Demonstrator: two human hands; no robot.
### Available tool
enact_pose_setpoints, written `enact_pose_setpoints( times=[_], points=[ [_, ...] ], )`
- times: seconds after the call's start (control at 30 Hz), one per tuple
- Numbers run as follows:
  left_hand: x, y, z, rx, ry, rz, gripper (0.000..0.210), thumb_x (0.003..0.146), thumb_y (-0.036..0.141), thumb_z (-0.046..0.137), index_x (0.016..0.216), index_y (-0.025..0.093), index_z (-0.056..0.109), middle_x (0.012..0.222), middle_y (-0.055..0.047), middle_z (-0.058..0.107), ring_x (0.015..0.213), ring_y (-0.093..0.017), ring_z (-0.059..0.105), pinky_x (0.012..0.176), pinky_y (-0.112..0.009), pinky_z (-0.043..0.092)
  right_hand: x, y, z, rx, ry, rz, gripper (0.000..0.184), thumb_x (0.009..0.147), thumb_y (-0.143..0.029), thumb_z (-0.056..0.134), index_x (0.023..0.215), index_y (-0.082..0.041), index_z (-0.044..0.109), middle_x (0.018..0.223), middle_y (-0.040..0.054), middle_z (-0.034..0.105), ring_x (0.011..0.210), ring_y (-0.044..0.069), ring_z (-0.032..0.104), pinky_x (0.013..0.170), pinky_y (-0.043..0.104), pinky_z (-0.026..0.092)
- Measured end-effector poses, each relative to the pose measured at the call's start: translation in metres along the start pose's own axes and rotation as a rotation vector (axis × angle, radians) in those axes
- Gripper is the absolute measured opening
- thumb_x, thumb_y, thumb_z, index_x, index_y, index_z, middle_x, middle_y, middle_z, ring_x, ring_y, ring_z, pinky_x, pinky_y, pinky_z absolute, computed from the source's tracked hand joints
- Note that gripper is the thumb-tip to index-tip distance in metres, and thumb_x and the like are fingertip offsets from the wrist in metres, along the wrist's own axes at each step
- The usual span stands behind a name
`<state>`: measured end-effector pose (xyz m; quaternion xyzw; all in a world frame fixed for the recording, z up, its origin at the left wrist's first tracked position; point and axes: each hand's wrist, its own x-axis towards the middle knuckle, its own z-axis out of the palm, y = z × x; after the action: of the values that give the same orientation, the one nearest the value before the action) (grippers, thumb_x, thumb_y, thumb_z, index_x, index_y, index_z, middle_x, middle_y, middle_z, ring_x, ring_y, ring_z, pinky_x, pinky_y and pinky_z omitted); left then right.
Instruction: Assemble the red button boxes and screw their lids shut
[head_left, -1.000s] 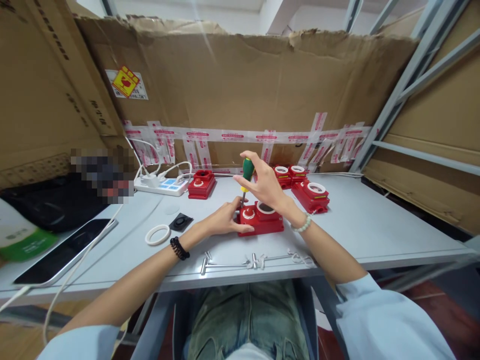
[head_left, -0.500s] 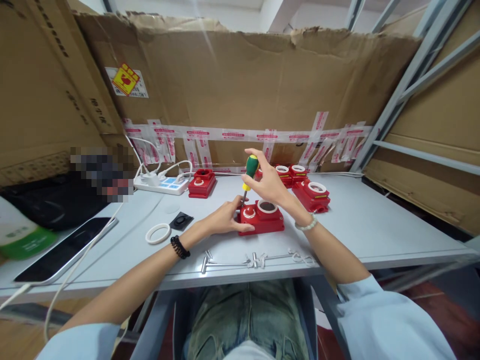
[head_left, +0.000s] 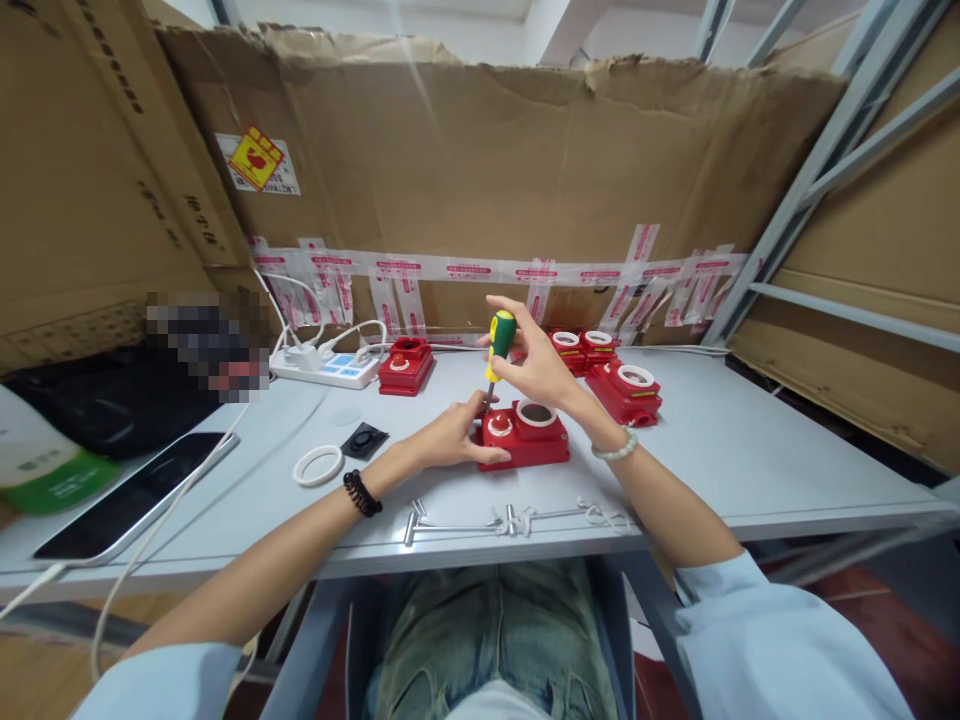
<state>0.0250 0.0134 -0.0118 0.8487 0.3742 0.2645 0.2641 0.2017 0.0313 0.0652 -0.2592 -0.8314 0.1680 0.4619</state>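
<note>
Cardboard (head_left: 495, 160): large sheet, upright, beyond both hands; printed tape along its lower part.
Table (head_left: 750, 440): pale top, under both hands.
Tablet (head_left: 139, 495): dark screen, flat, well to the left of the left hand; white cable across it.
Left hand (head_left: 450, 437): gripping the left end of the red box, thumb along the near side, fingers at the far corner.
Right hand (head_left: 540, 368): raised above the red box, fingers closed around the screwdriver's handle.
Power strip (head_left: 326, 369): white, plugs fitted, beyond the left hand and to its left.
Red box (head_left: 529, 450): one, flat on the table, in the left hand and below the right; white ring and red button on top.
Side box (head_left: 622, 395): red, right of the right hand.
Back boxes (head_left: 570, 358): red, just behind the right hand, partly hidden.
Spare box (head_left: 403, 373): red, beyond the left hand.
Metal rods (head_left: 457, 527): nearer the table's front edge than either hand.
Screwdriver (head_left: 502, 335): green and yellow, slightly tilted, shaft down to the red box's far left corner beside the left fingers; tip not clear.
Loose ring (head_left: 297, 470): white, left of the left hand.
Black square (head_left: 364, 440): between loose ring and left hand.
</note>
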Motion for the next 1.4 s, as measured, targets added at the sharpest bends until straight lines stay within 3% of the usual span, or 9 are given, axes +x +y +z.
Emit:
enact_pose_setpoints(
  times=[0.13, 0.23, 0.33, 0.43, 0.57, 0.87, 0.97, 1.07, 1.4],
  points=[
    [0.000, 0.000, 0.000, -0.020, -0.005, 0.002, 0.071, 0.067, 0.055, 0.076, 0.119, 0.018, 0.045, 0.134, -0.020, 0.056, 0.116, -0.035, 0.061, 0.096, -0.048, 0.050, 0.000, -0.003, 0.003, -0.306, 0.068, 0.055, 0.056, 0.082, -0.030, 0.060, 0.134, -0.023, 0.042, 0.075, -0.0020, 0.060, 0.062, 0.015, 0.058, 0.064, 0.030, 0.047],
    [0.000, 0.001, 0.000, -0.016, -0.013, 0.004, 0.069, 0.068, 0.055, 0.075, 0.117, 0.017, 0.045, 0.132, -0.020, 0.057, 0.114, -0.035, 0.062, 0.095, -0.047, 0.051, -0.001, -0.004, 0.002, -0.436, 0.134, 0.074, 0.050, 0.082, -0.034, 0.061, 0.129, -0.021, 0.046, 0.076, -0.0008, 0.060, 0.062, 0.017, 0.058, 0.064, 0.030, 0.045],
    [-0.001, 0.001, 0.000, -0.002, -0.006, -0.006, 0.070, 0.068, 0.054, 0.076, 0.118, 0.017, 0.045, 0.135, -0.021, 0.055, 0.115, -0.035, 0.061, 0.096, -0.048, 0.050, 0.000, -0.004, -0.004, -0.273, 0.074, 0.036, 0.051, 0.081, -0.028, 0.059, 0.129, -0.023, 0.043, 0.092, 0.0016, 0.062, 0.073, 0.016, 0.061, 0.069, 0.029, 0.047],
    [-0.001, 0.000, 0.000, -0.005, -0.008, -0.011, 0.072, 0.068, 0.054, 0.076, 0.120, 0.018, 0.043, 0.138, -0.021, 0.052, 0.116, -0.035, 0.060, 0.096, -0.049, 0.050, 0.001, -0.004, -0.008, -0.111, 0.011, 0.033, 0.046, 0.081, -0.025, 0.058, 0.124, -0.024, 0.043, 0.085, -0.0016, 0.058, 0.067, 0.013, 0.059, 0.065, 0.026, 0.048],
    [0.000, 0.000, 0.000, 0.001, -0.005, -0.001, 0.069, 0.067, 0.054, 0.076, 0.117, 0.017, 0.044, 0.137, -0.021, 0.053, 0.114, -0.035, 0.061, 0.096, -0.049, 0.050, 0.000, -0.007, -0.004, -0.162, 0.097, 0.071, 0.037, 0.081, -0.030, 0.063, 0.112, -0.023, 0.046, 0.073, -0.0051, 0.052, 0.054, 0.011, 0.050, 0.057, 0.025, 0.044],
    [0.000, 0.001, 0.000, 0.000, 0.016, 0.008, 0.070, 0.067, 0.050, 0.077, 0.120, 0.018, 0.044, 0.125, -0.017, 0.061, 0.104, -0.030, 0.065, 0.087, -0.043, 0.052, -0.006, -0.030, -0.008, -0.025, 0.234, 0.046, 0.036, 0.080, -0.032, 0.065, 0.110, -0.024, 0.046, 0.077, -0.0041, 0.049, 0.060, 0.011, 0.048, 0.058, 0.025, 0.043],
    [0.001, -0.001, 0.000, 0.003, 0.008, 0.027, 0.060, 0.070, 0.047, 0.074, 0.115, 0.017, 0.049, 0.096, -0.007, 0.069, 0.084, -0.024, 0.066, 0.076, -0.037, 0.053, -0.016, -0.041, -0.008, 0.117, 0.059, 0.060, 0.035, 0.076, -0.028, 0.068, 0.104, -0.023, 0.048, 0.079, -0.0040, 0.048, 0.063, 0.009, 0.047, 0.058, 0.023, 0.043],
    [0.002, -0.003, 0.001, -0.020, 0.011, 0.058, 0.051, 0.070, 0.043, 0.074, 0.107, 0.016, 0.053, 0.089, -0.004, 0.067, 0.082, -0.023, 0.064, 0.075, -0.034, 0.053, -0.026, -0.046, -0.001, 0.147, -0.157, 0.078, 0.034, 0.074, -0.025, 0.067, 0.103, -0.022, 0.049, 0.077, -0.0048, 0.048, 0.062, 0.009, 0.046, 0.058, 0.023, 0.040],
    [0.005, 0.002, -0.001, 0.016, -0.039, 0.050, 0.030, 0.069, 0.037, 0.070, 0.088, 0.016, 0.057, 0.082, -0.002, 0.061, 0.079, -0.019, 0.057, 0.077, -0.033, 0.052, -0.031, -0.048, 0.005, 0.065, -0.238, 0.067, 0.033, 0.072, -0.024, 0.065, 0.101, -0.021, 0.051, 0.077, -0.0054, 0.048, 0.064, 0.009, 0.044, 0.062, 0.023, 0.039]
  ],
)
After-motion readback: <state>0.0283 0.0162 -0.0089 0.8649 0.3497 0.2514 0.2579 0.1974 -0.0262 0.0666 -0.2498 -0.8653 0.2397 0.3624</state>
